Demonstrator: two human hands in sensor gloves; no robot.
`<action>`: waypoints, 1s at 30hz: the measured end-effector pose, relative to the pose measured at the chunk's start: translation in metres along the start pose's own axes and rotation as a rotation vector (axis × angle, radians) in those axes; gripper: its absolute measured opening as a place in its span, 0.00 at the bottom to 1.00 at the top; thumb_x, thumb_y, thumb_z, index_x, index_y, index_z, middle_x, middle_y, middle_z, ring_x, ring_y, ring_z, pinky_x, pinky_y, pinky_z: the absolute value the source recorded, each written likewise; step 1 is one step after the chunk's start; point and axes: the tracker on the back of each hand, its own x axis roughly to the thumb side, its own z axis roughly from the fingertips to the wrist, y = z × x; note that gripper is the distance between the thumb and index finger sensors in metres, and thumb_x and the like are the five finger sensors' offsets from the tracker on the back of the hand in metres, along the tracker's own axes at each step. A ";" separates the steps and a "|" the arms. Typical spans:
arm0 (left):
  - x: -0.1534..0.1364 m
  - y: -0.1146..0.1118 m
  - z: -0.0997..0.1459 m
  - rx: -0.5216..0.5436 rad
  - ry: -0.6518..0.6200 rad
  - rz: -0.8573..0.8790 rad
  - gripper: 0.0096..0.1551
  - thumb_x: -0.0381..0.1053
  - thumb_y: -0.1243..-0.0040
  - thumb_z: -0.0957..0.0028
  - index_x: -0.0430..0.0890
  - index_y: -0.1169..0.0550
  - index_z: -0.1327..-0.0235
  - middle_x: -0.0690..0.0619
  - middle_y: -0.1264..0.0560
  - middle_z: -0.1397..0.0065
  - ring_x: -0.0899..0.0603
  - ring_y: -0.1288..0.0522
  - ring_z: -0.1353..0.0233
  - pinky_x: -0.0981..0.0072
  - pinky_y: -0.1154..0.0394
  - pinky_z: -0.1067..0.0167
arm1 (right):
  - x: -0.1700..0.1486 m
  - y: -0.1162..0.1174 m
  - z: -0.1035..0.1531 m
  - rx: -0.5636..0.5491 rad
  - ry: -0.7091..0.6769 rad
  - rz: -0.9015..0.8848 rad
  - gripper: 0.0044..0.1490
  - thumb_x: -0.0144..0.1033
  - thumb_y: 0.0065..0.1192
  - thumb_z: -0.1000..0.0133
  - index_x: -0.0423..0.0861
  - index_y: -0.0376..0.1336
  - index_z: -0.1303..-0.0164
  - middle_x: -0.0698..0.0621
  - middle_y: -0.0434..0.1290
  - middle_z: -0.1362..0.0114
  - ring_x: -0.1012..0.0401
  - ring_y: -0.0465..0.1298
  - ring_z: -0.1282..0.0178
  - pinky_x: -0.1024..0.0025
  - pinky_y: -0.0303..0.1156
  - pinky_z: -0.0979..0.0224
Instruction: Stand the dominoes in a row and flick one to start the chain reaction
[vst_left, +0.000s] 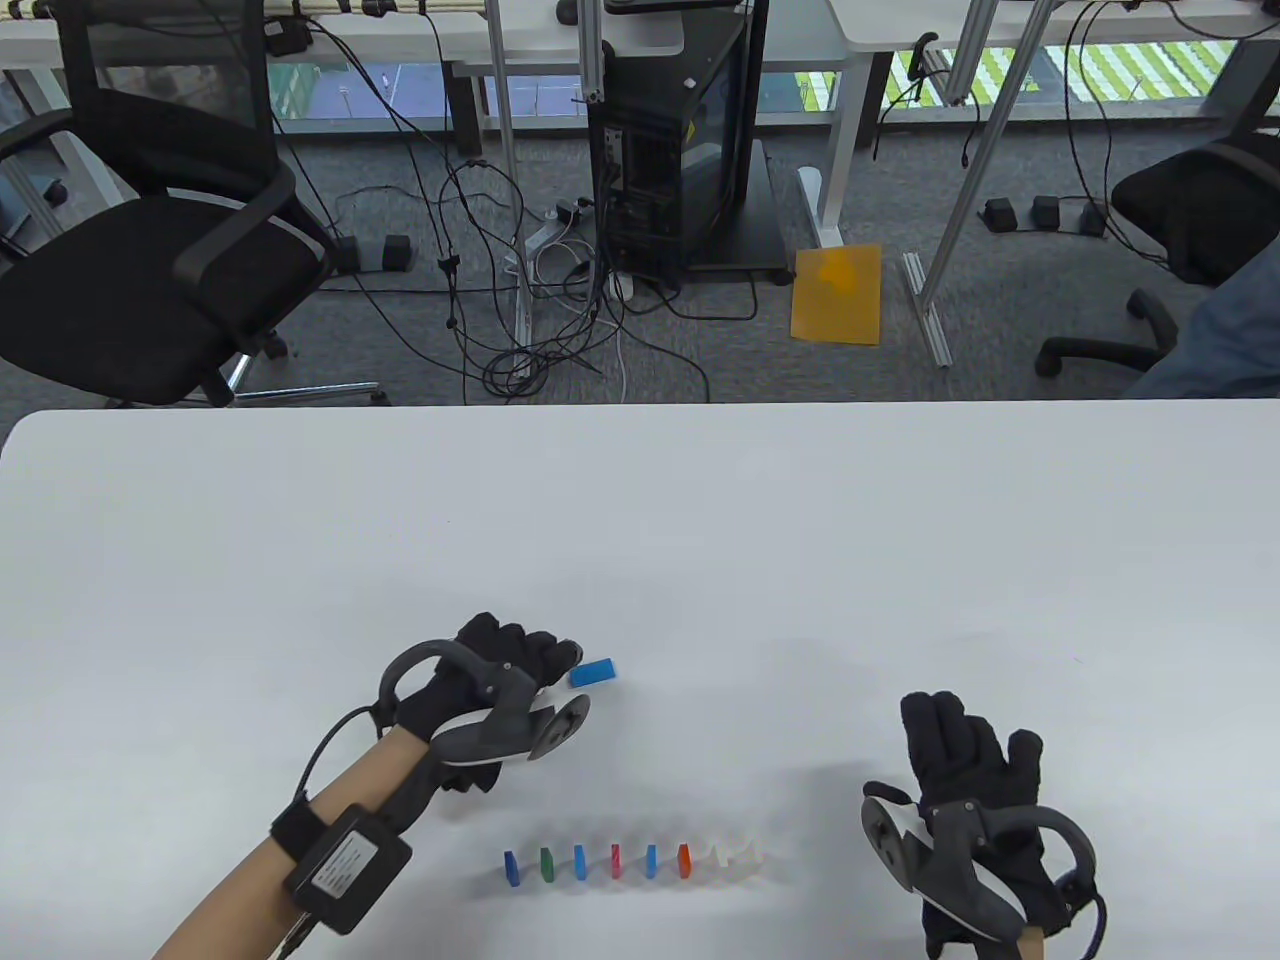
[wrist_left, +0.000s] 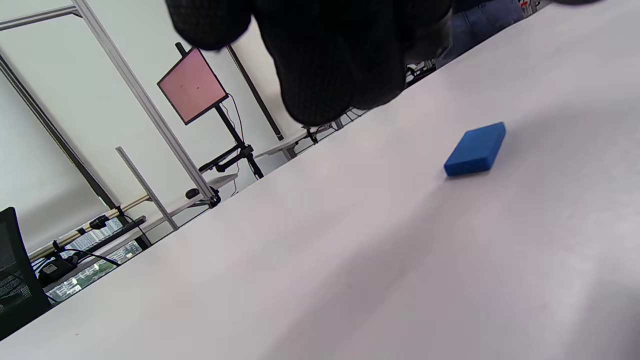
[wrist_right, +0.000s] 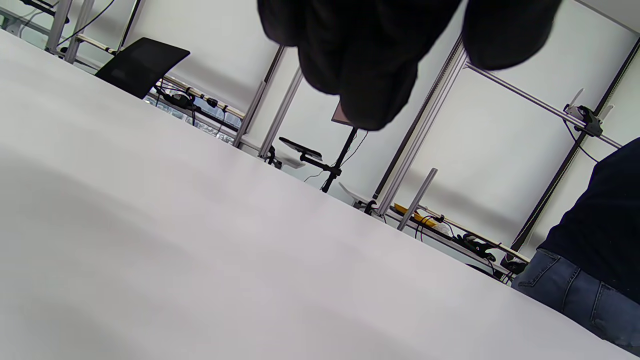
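Blue domino (vst_left: 592, 672) lies flat just beside left fingers (vst_left: 545, 648).

You get bright, even light with soft shadows on the table (vst_left: 700, 520). Wrist views tilt; gloved fingers (wrist_left: 320, 65) blur up close.

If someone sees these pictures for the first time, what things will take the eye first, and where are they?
First, the row of small coloured dominoes standing near the table's front edge, between the two gloved hands. Next, one blue domino lying flat and apart from the row, farther back, just beside the fingertips of the left hand. The right hand rests open to the right of the row, holding nothing.
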 end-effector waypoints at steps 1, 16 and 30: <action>0.002 -0.003 -0.007 -0.006 -0.001 0.003 0.40 0.75 0.54 0.69 0.70 0.29 0.37 0.74 0.21 0.33 0.64 0.16 0.39 0.65 0.24 0.34 | 0.000 0.000 0.000 0.002 0.001 0.000 0.60 0.64 0.39 0.57 0.37 0.46 0.19 0.38 0.60 0.18 0.45 0.72 0.25 0.31 0.61 0.30; 0.042 -0.017 -0.043 0.000 -0.028 -0.119 0.34 0.72 0.47 0.71 0.71 0.26 0.45 0.78 0.17 0.46 0.67 0.15 0.47 0.66 0.22 0.34 | -0.007 0.000 -0.001 0.011 0.025 0.022 0.61 0.64 0.39 0.57 0.37 0.46 0.19 0.38 0.60 0.18 0.45 0.72 0.25 0.31 0.60 0.29; 0.024 -0.026 -0.031 -0.035 -0.032 -0.055 0.30 0.72 0.48 0.74 0.84 0.32 0.53 0.76 0.16 0.48 0.69 0.15 0.55 0.63 0.18 0.36 | -0.008 0.001 -0.001 0.020 0.027 0.026 0.60 0.64 0.39 0.57 0.37 0.46 0.19 0.38 0.59 0.17 0.45 0.72 0.24 0.31 0.60 0.29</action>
